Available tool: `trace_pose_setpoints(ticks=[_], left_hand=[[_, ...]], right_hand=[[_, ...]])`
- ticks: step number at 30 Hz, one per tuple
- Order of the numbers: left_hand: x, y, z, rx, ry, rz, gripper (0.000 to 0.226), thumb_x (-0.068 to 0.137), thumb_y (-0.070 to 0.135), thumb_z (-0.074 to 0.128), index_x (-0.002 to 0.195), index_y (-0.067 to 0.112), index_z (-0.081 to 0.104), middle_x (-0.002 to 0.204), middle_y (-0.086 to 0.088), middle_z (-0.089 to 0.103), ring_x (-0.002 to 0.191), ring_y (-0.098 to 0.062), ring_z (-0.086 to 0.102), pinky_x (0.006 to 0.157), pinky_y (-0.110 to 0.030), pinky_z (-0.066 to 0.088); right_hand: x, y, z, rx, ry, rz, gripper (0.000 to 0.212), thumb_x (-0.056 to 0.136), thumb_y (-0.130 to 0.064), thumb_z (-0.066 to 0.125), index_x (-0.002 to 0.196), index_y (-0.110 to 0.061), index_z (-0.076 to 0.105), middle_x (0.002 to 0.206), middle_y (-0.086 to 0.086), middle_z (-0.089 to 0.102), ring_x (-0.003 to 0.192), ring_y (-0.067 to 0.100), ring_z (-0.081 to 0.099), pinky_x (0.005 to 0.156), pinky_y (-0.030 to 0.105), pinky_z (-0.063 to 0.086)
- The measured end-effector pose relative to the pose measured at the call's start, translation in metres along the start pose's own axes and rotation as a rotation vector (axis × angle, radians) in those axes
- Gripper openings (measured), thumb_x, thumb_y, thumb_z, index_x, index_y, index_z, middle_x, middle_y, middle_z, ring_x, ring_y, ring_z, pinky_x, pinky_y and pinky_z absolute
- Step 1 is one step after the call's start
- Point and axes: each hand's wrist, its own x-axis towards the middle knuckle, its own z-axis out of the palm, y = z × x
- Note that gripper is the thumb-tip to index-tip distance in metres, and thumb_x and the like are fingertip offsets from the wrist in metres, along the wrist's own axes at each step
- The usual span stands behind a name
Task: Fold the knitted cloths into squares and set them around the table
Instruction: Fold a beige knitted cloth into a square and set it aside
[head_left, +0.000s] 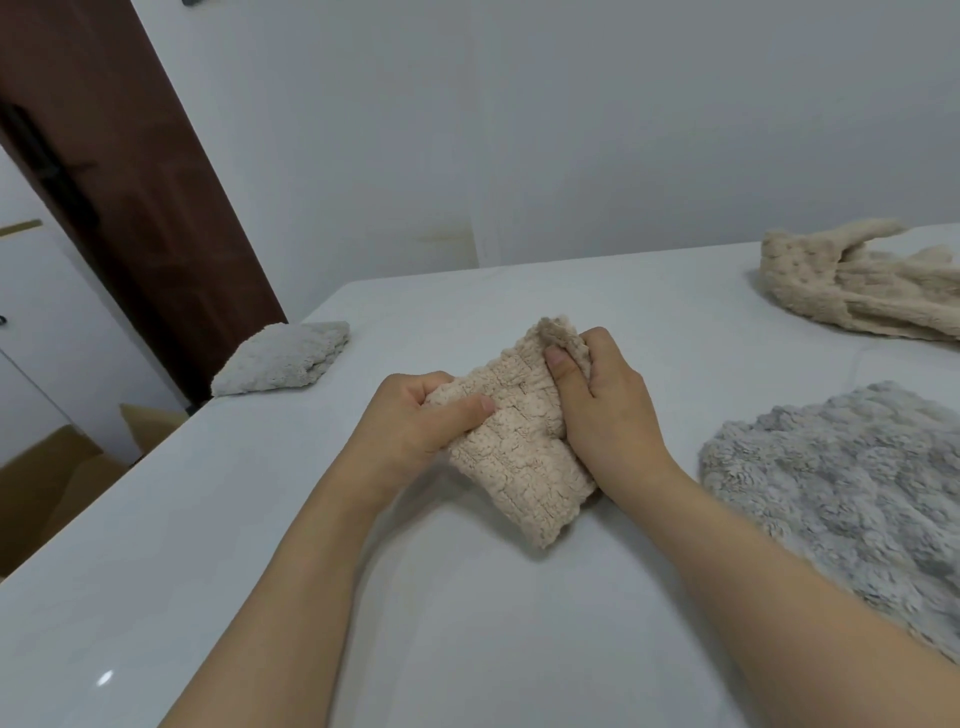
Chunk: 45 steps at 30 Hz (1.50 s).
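Note:
A folded beige knitted cloth (514, 447) is held just above the middle of the white table (260, 519). My left hand (415, 421) grips its left edge, thumb on top. My right hand (608, 410) grips its right side and far corner, thumb pressed on the cloth. A folded pale grey cloth (283, 358) lies at the table's far left corner. An unfolded grey fluffy cloth (841, 499) is spread at the right. A crumpled beige cloth (852, 280) lies at the far right.
The table's left edge runs diagonally from the far corner to the near left. Beyond it stand a dark brown door (130, 171) and a cardboard box (57, 478) on the floor. A white wall is behind the table.

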Motion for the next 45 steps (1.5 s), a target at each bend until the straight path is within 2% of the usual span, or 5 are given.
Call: trace_pose_setpoints(ticks=[6,13,31,39,45], left_hand=[[0.002,-0.004,0.019,-0.013,0.123,-0.045,0.034,0.086,0.024,0.076,0.106,0.019,0.049,0.1,-0.003,0.066,0.069,-0.015,0.058,0.055,-0.035,0.044],[0.0,-0.011,0.021,0.07,-0.159,-0.055,0.1,0.066,0.039,0.084,0.138,0.05,0.017,0.119,-0.002,0.061,0.087,-0.01,0.064,0.087,-0.028,0.052],[0.003,-0.019,0.029,0.274,0.076,0.12,0.027,0.105,0.029,0.04,0.13,0.039,0.036,0.094,0.004,0.057,0.079,-0.008,0.055,0.081,-0.028,0.046],[0.002,-0.02,0.03,0.342,-0.032,0.161,0.044,0.096,0.015,0.043,0.132,0.041,0.041,0.111,0.012,0.065,0.103,-0.013,0.062,0.096,-0.042,0.051],[0.006,-0.015,0.034,0.566,0.334,0.183,0.046,0.086,0.012,0.04,0.124,0.037,0.041,0.073,0.0,0.062,0.066,-0.022,0.056,0.06,-0.036,0.043]], right_hand=[[0.006,0.004,-0.004,0.191,0.107,0.195,0.029,0.101,-0.041,0.038,0.092,-0.014,0.044,0.082,-0.006,0.053,0.074,0.007,0.049,0.064,0.029,0.038],[0.014,0.009,-0.006,0.408,0.214,0.378,0.026,0.101,-0.038,0.034,0.096,-0.013,0.039,0.083,0.0,0.046,0.074,0.016,0.045,0.066,0.033,0.038],[0.014,0.01,0.004,0.436,0.023,0.271,0.016,0.103,-0.032,0.038,0.112,-0.019,0.04,0.105,0.0,0.058,0.097,0.017,0.058,0.094,0.044,0.048],[0.011,0.006,0.01,0.546,0.072,0.246,0.013,0.103,-0.036,0.037,0.101,-0.023,0.039,0.096,-0.003,0.056,0.085,0.012,0.057,0.075,0.031,0.05],[0.013,0.011,0.011,0.529,0.194,0.246,0.015,0.102,-0.03,0.038,0.113,-0.022,0.044,0.106,-0.004,0.061,0.099,0.016,0.06,0.095,0.041,0.049]])
